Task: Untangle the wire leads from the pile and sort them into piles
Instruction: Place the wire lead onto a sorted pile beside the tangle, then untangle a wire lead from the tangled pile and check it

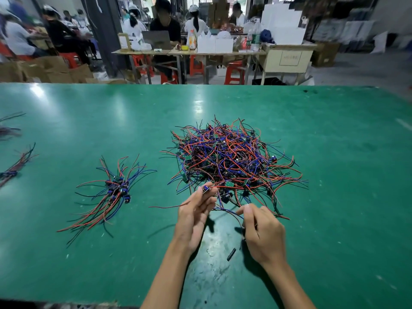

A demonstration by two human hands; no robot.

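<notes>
Nearest us, a small dark stub (231,254) lies loose on the green table (334,152), between our two forearms. Our right hand (262,230) sits just right of it, fingers curled, thumb and forefinger pinching a thin blue-black wire lead (231,212) that runs off left toward the other hand. Our left hand (195,216) is raised a bit farther in, fingers mostly straight and close together, fingertips pinching a small blue component (205,188) with a red wire (165,206) trailing out to the left. Both hands sit at the near edge of the big tangled pile (234,157), a mound of red, blue and black leads with small green boards mixed in, centre-right on the table. Some strands from the pile reach down between the hands; we cannot tell which of them belong to the held lead.

Left of the hands, well apart from the tangle, a sorted pile (111,192) lies fanned out, its blue parts bunched in the middle. Farther left at the table edge, another bundle (15,168), and one more (9,128) beyond it, partly cut off and blurred.

Past the far edge: people seated at a work table (189,52), red stools (234,73), cardboard boxes (55,72) on the left.
</notes>
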